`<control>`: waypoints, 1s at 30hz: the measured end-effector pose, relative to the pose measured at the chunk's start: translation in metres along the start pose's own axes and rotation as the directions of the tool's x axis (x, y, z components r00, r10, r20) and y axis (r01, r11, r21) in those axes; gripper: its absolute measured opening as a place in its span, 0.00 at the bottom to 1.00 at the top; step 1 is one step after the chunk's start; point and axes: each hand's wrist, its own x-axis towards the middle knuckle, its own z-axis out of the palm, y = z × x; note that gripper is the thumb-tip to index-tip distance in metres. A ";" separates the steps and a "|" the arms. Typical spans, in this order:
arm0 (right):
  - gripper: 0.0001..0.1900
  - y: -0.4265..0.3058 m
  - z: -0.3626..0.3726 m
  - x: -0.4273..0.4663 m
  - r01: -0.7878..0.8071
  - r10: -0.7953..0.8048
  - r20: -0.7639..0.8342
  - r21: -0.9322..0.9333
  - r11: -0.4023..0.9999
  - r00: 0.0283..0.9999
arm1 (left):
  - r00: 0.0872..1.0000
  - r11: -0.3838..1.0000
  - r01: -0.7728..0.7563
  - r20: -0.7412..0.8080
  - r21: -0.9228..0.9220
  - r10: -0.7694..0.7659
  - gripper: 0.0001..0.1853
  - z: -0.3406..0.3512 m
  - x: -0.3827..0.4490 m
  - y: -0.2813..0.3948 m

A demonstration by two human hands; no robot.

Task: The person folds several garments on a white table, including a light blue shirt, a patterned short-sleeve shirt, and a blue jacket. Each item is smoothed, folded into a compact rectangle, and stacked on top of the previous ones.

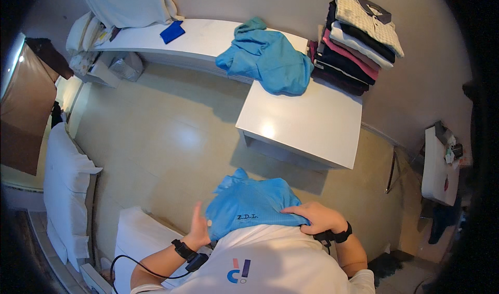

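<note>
A light blue garment (253,200) with a button and small dark lettering lies against the front of the person's white T-shirt. On its right side my right hand (317,218) pinches the fabric edge between thumb and fingers. My left hand (199,227) is at the garment's left edge, thumb raised; whether its fingers grip the cloth is hard to see. A second, crumpled blue garment (273,60) rests farther off, across the corner of a white table (304,118).
A tall stack of folded clothes (351,48) stands at the table's back right. A dark blue cloth (172,32) and white fabric (128,5) lie on the long white shelf (202,33). White-covered cushions (68,192) stand at left; a white case (440,169) is at right.
</note>
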 end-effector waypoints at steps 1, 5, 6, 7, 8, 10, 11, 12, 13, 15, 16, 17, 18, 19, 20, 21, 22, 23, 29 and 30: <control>0.32 -0.003 0.000 0.000 -0.004 0.004 0.000 -0.018 1.000 1.000 | 0.995 0.960 -0.015 -0.089 0.279 0.042 0.40 -0.013 0.010 -0.005; 0.32 0.006 0.007 -0.006 0.044 -0.041 -0.083 0.041 0.998 0.996 | 0.875 0.092 -0.167 0.105 0.982 0.472 0.45 0.026 0.005 0.002; 0.33 0.011 0.006 -0.009 -0.047 0.045 0.023 0.086 0.995 0.999 | 0.868 -0.218 -0.202 0.278 0.955 0.412 0.46 0.028 0.008 0.011; 0.35 0.016 0.008 -0.012 -0.002 -0.002 0.017 0.199 0.980 1.000 | 0.854 -0.505 -0.234 0.423 0.831 0.301 0.47 0.027 0.012 0.021; 0.36 0.022 0.011 -0.015 0.043 -0.047 0.006 0.309 0.950 0.999 | 0.836 -0.738 -0.259 0.527 0.623 0.152 0.48 0.024 0.015 0.028; 0.40 0.031 0.021 -0.022 0.090 -0.102 -0.001 0.461 0.883 0.995 | 0.858 -0.265 -0.514 0.497 0.816 -0.133 0.49 0.002 0.028 0.032; 0.43 0.035 0.026 -0.026 0.090 -0.109 0.007 0.506 0.858 0.994 | 0.812 0.021 -0.535 0.521 0.845 -0.264 0.50 -0.007 0.031 0.033; 0.45 0.040 0.030 -0.029 0.091 -0.113 0.007 0.549 0.831 0.994 | 0.797 0.051 -0.550 0.543 0.833 -0.266 0.48 -0.005 0.031 0.036; 0.46 0.040 0.036 -0.031 0.083 -0.085 -0.026 0.599 0.796 0.996 | 0.786 0.083 -0.559 0.559 0.825 -0.265 0.46 -0.003 0.026 0.038; 0.49 0.038 0.047 -0.038 0.075 -0.018 -0.090 0.694 0.716 0.996 | 0.791 0.050 -0.563 0.555 0.825 -0.258 0.44 -0.002 0.022 0.040; 0.51 0.041 0.053 -0.040 0.135 -0.034 -0.152 0.730 0.670 0.988 | 0.804 -0.008 -0.560 0.541 0.829 -0.247 0.43 -0.003 0.022 0.041; 0.52 0.045 0.062 -0.040 0.172 -0.017 -0.205 0.769 0.616 0.979 | 0.817 -0.067 -0.554 0.526 0.830 -0.236 0.42 -0.004 0.023 0.042; 0.53 0.049 0.073 -0.040 0.208 0.005 -0.254 0.805 0.556 0.967 | 0.842 -0.139 -0.527 0.494 0.838 -0.216 0.40 -0.005 0.025 0.042; 0.54 0.053 0.080 -0.038 0.247 0.025 -0.298 0.833 0.495 0.954 | 0.868 -0.214 -0.493 0.460 0.843 -0.187 0.37 -0.005 0.028 0.042; 0.51 0.055 0.083 -0.036 0.222 0.086 -0.320 0.803 0.553 0.943 | 0.891 -0.286 -0.454 0.427 0.844 -0.157 0.36 -0.006 0.030 0.043; 0.49 0.057 0.088 -0.034 0.199 0.141 -0.349 0.772 0.604 0.926 | 0.884 -0.228 -0.468 0.450 0.854 -0.128 0.33 -0.009 0.033 0.044; 0.47 0.059 0.092 -0.032 0.172 0.195 -0.382 0.739 0.651 0.903 | 0.875 -0.171 -0.484 0.473 0.859 -0.100 0.30 -0.013 0.036 0.047; 0.43 0.072 0.097 -0.027 0.173 0.201 -0.392 0.733 0.657 0.898 | 0.866 -0.114 -0.500 0.494 0.859 -0.073 0.28 -0.019 0.039 0.051; 0.17 0.120 0.107 0.003 0.024 0.328 -0.528 0.552 0.833 0.783 | 0.904 -0.099 -0.426 0.419 0.900 -0.083 0.13 -0.019 0.083 0.079; 0.15 0.129 0.113 0.000 -0.142 0.451 -0.545 0.516 0.845 0.707 | 0.904 -0.130 -0.426 0.415 0.895 -0.108 0.13 -0.012 0.092 0.085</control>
